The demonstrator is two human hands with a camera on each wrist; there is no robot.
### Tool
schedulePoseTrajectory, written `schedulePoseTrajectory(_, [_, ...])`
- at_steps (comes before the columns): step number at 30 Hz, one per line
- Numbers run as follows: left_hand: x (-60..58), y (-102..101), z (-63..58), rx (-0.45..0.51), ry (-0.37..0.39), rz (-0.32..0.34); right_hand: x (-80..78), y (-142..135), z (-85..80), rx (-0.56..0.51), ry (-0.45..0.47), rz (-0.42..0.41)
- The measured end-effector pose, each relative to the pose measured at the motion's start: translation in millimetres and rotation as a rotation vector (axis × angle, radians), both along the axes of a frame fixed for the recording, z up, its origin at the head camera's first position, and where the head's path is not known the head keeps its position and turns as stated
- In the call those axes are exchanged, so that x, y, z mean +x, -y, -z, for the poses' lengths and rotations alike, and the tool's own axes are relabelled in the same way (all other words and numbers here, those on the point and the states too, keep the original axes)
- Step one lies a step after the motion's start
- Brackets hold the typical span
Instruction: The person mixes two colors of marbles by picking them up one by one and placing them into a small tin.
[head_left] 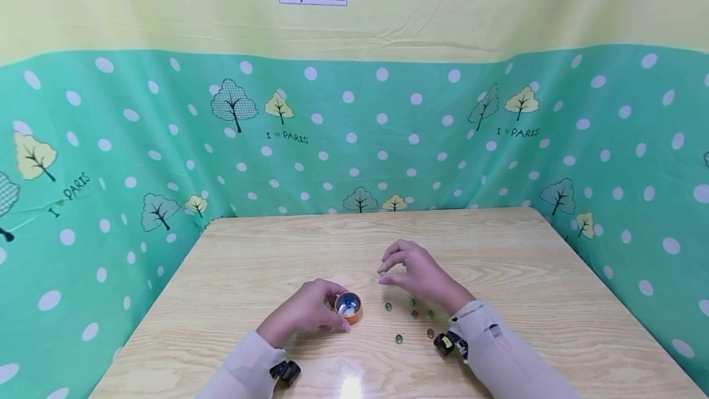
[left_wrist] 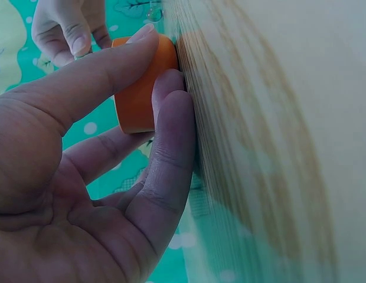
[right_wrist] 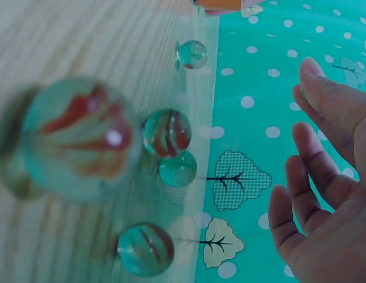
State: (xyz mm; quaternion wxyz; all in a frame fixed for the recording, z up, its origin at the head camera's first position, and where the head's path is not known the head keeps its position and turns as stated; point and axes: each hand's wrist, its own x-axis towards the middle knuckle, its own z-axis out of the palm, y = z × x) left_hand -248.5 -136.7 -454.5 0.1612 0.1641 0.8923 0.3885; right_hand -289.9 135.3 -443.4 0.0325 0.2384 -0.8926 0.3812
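Observation:
On the tabletop, my left hand [head_left: 308,309] grips a small round cup [head_left: 359,318], orange outside and shiny silver inside. In the left wrist view the thumb lies along the side of the orange cup [left_wrist: 136,97], with curled fingers around its lower part. To the right and a little farther back, my right hand [head_left: 414,271] is raised above the table. Thumb and index finger pinch a small glass marble [head_left: 382,274], mostly hidden by the fingertips. Several marbles lie below and near that hand, one close marble [right_wrist: 82,138] showing red streaks inside clear glass.
Loose marbles, including a green one [head_left: 399,338] at the front and a reddish one [head_left: 430,333], are spread right of the cup on the wood-grain table [head_left: 249,263]. A patterned green and yellow cloth [head_left: 354,116] encloses the table's back and sides.

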Motion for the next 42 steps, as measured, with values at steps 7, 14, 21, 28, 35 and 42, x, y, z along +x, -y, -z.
schedulePoseTrajectory(7, [-0.2,0,0.3,-0.006,0.001,-0.008,2.1,7,-3.3,0.005,-0.009,-0.025])
schedulePoseTrajectory(14, [-1.4,0,1.4,-0.006,0.01,-0.004,0.1,14,-5.7,0.006,0.025,-0.037])
schedulePoseTrajectory(21, [-2.5,0,1.3,0.019,0.017,0.01,1.2,22,-6.7,0.011,0.004,-0.084])
schedulePoseTrajectory(28, [-4.0,1,1.6,-0.006,0.0,0.023,3.9,29,-5.1,-0.002,0.016,-0.093])
schedulePoseTrajectory(35, [-4.0,0,1.1,0.016,0.004,0.035,9.6,35,-3.3,0.004,0.021,-0.112])
schedulePoseTrajectory(42, [-3.6,1,-0.4,-0.009,0.001,0.024,13.3,43,-1.3,0.019,0.007,-0.135])
